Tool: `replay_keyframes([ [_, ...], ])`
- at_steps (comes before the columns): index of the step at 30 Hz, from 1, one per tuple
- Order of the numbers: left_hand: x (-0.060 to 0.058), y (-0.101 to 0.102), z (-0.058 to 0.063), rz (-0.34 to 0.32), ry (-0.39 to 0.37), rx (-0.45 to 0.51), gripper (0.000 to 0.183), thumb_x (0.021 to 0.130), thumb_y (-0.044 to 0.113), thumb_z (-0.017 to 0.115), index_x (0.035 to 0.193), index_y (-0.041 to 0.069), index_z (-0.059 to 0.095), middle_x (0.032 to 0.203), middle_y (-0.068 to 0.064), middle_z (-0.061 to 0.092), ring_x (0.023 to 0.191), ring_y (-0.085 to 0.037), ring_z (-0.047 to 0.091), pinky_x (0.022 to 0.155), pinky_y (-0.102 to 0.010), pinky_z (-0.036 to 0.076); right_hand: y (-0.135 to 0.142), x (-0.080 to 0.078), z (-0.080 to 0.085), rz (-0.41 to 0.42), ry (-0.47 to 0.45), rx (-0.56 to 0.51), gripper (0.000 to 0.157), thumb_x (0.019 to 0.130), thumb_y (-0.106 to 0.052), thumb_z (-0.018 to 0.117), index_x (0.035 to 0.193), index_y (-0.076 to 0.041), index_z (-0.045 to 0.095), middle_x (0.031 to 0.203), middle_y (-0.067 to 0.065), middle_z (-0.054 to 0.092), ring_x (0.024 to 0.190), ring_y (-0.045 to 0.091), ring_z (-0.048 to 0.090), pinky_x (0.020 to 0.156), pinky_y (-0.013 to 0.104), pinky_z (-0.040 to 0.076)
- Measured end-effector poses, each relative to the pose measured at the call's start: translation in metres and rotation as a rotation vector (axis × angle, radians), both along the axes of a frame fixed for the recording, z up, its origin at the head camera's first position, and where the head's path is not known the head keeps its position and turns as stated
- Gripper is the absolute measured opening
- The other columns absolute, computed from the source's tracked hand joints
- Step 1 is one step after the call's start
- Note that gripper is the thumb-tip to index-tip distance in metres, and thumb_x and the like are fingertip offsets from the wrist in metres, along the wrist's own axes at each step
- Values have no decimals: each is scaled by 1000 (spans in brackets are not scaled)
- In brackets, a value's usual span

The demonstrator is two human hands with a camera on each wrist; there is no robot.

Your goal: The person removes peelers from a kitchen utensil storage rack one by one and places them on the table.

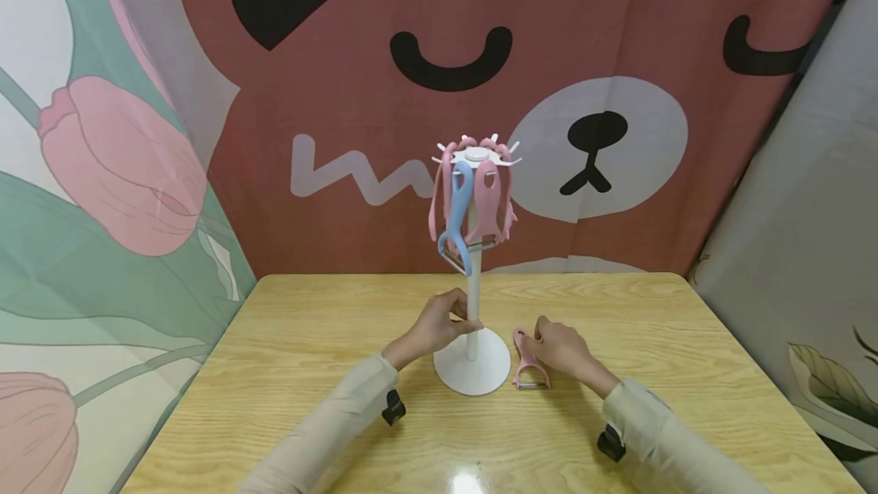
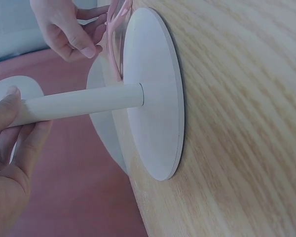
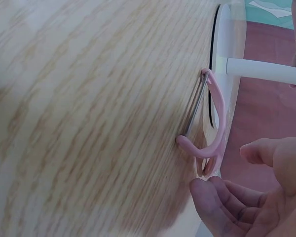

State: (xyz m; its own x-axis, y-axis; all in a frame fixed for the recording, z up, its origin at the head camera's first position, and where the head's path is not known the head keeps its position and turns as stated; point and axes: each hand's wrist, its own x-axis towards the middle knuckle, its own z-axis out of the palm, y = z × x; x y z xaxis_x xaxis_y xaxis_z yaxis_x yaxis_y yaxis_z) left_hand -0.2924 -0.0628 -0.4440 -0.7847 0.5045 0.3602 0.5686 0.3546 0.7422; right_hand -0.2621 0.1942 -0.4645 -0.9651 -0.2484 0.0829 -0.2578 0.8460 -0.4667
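Observation:
A white stand rises from its round base (image 1: 473, 376), and my left hand (image 1: 435, 324) grips the lower part of its pole (image 1: 473, 296) between thumb and fingers. Hooks ring the top (image 1: 476, 153); a blue peeler (image 1: 458, 200) and several pink peelers (image 1: 488, 197) hang from them. Right of the base, one more pink peeler (image 1: 530, 368) lies on the table, blade end toward me. My right hand (image 1: 564, 349) is over its handle; in the right wrist view the thumb and fingers (image 3: 203, 197) are parted, close by the peeler (image 3: 220, 113).
The wood-grain table (image 1: 309, 418) ends at a back edge just behind the stand. A curtain with a bear print (image 1: 343, 235) hangs behind it, and a tulip-print curtain (image 1: 123, 280) is on the left. Grey fabric (image 1: 789, 235) hangs on the right.

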Motion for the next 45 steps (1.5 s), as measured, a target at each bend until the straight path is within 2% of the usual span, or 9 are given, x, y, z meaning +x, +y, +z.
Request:
replay_keyframes([
  [5,1,-1,0,6,4,-6,24,86,7,78,102,1,61,91,-6,70,83,-14,67,75,-25,55,0,-1,1,-8,8,6,23,97,-24,64,86,-4,59,59,0,47,48,12,36,43,24,28],
  [11,1,-1,-1,15,10,-13,24,86,8,78,101,2,61,91,-5,71,82,-13,67,75,-25,54,-1,-1,4,-19,38,12,18,96,-21,66,86,-6,61,59,0,47,48,13,37,43,26,29],
  [18,1,0,-2,6,16,-1,24,85,8,78,100,2,61,90,-6,71,81,-13,67,75,-31,56,0,-1,4,-42,87,-4,14,94,-19,65,85,-9,62,64,-2,53,51,15,45,45,29,36],
  [28,0,0,-3,11,9,-5,24,86,8,78,101,2,60,90,-4,70,82,-13,67,74,-24,54,0,-4,8,-79,131,-43,11,94,-18,62,88,-8,63,63,-2,51,52,15,44,46,30,35],
  [35,-1,0,-4,12,11,-9,24,85,7,78,101,2,60,90,-5,70,82,-13,67,75,-26,55,1,-3,14,-62,158,-78,12,95,-17,62,92,-5,63,63,-2,51,51,14,43,45,30,34],
  [40,0,0,-3,3,24,-2,24,85,7,78,100,2,61,90,-6,70,82,-13,67,75,-28,56,1,-5,18,-52,206,-107,11,96,-16,62,91,-6,63,62,-3,52,50,13,42,44,28,34],
  [45,1,0,-3,8,38,-2,24,85,7,79,99,2,60,90,-6,70,82,-16,68,74,-25,55,1,-7,22,-18,255,-129,10,95,-15,63,90,-7,64,66,-2,56,49,12,44,44,28,35],
])
